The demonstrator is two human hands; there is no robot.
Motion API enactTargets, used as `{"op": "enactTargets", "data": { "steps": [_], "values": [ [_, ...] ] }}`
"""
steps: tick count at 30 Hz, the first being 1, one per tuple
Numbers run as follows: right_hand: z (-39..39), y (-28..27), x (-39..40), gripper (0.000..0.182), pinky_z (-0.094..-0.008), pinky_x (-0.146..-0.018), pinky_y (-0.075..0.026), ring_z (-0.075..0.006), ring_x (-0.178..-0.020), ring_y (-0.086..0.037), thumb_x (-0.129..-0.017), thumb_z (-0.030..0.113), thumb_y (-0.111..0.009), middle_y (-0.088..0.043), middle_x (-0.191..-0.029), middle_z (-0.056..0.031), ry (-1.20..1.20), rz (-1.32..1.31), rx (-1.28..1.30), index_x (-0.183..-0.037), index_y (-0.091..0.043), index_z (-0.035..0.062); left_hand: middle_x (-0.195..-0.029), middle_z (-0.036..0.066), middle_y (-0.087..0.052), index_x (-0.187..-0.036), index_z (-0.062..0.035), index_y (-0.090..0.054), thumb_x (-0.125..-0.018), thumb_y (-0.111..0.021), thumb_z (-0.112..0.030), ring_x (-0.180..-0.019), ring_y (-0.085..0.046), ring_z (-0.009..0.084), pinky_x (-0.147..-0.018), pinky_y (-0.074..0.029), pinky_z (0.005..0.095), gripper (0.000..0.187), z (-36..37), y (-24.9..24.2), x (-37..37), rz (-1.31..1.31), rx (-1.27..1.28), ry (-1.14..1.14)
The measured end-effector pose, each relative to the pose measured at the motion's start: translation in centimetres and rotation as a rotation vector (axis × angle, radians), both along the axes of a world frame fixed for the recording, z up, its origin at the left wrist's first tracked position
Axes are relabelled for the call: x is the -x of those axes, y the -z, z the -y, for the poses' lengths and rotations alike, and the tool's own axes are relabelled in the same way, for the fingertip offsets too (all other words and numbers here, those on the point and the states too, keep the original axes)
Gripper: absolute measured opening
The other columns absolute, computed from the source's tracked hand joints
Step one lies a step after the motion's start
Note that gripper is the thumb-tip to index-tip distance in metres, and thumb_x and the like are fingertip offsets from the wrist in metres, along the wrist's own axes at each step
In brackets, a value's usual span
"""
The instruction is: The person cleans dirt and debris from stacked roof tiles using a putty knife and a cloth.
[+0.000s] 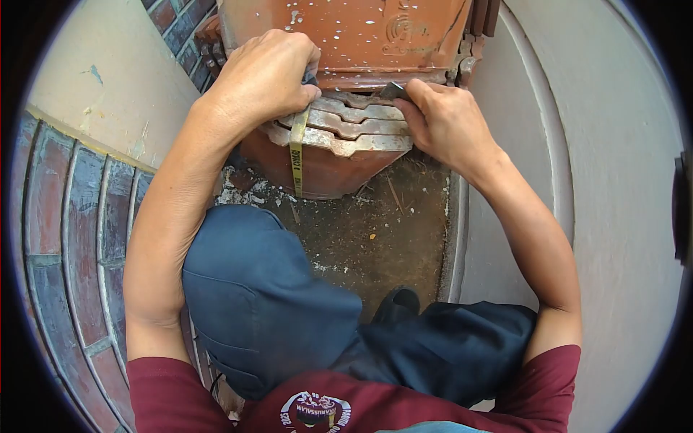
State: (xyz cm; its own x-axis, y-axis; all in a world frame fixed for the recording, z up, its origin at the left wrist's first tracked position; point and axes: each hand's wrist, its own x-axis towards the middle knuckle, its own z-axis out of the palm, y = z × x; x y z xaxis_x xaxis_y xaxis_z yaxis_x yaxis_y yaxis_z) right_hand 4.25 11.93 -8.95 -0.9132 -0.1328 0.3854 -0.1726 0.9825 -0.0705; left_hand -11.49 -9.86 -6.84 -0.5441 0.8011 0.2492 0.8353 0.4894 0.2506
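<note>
At twelve o'clock we are viewing a stack of interlocking terracotta roof tiles (325, 166), its notched edges facing us, with a white-speckled tile face (354, 40) showing just beyond it. A yellow printed strip (297, 155) is running down the near side of the stack, toward eleven o'clock. Also at eleven, our left hand (278, 72) is pinching a dark object (310, 76) between thumb and fingers; most of it is hiding in the grip, so we are leaving it unidentified. Between one and two o'clock, our right hand (451, 126) is pinching a grey flat piece (393, 91) between thumb and forefinger, its free end pointing toward nine. Whether that end is touching the tiles, we cannot tell. In our judgement, good handling here is depending on steadiness: we should be bracing both wrists, keeping the strip flat and untwisted, and holding fingertips clear of the grey piece's edge, which may be sharp. We should also be pressing lightly, since the tiles' thin notched edges are probably chipping easily under a hard tool.
</note>
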Motion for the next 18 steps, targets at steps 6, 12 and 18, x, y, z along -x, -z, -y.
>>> {"op": "enactTargets", "data": {
  "steps": [6, 12, 18],
  "values": [
    [0.3, -0.7, 0.1, 0.014, -0.0496, -0.063, -0.057, -0.0399, -0.070, -0.071, -0.096, 0.013, -0.062, -0.068, -0.074, -0.0206, -0.064, 0.088, -0.043, -0.092, -0.059, -0.0001, -0.077, 0.024, -0.070, -0.086, 0.0020, -0.074, -0.074, -0.082, -0.017, -0.079, -0.071, 0.0412, -0.075, -0.056, 0.0465, 0.024, -0.1, 0.2, -0.1, -0.010, -0.003, -0.011],
    [3.4, -0.5, 2.4, 0.013, -0.0486, -0.070, -0.061, -0.0388, -0.084, -0.074, -0.092, 0.004, -0.055, -0.072, -0.087, -0.0217, -0.054, 0.139, -0.102, -0.101, -0.061, -0.0016, -0.076, 0.023, -0.070, -0.086, 0.0022, -0.073, -0.075, -0.082, -0.017, -0.079, -0.071, 0.0412, -0.075, -0.056, 0.0462, 0.024, 0.0, 0.1, 0.2, 0.024, -0.016, 0.013],
    [3.0, -0.1, 2.4, 0.012, -0.0508, -0.065, -0.058, -0.0416, -0.073, -0.072, -0.094, 0.010, -0.059, -0.069, -0.072, -0.0237, -0.073, 0.089, -0.007, -0.096, -0.062, -0.0020, -0.077, 0.023, -0.070, -0.086, 0.0017, -0.073, -0.075, -0.083, -0.018, -0.079, -0.071, 0.0408, -0.074, -0.055, 0.0462, 0.024, 0.2, -0.1, -0.1, 0.023, -0.022, 0.002]
  ]
}}
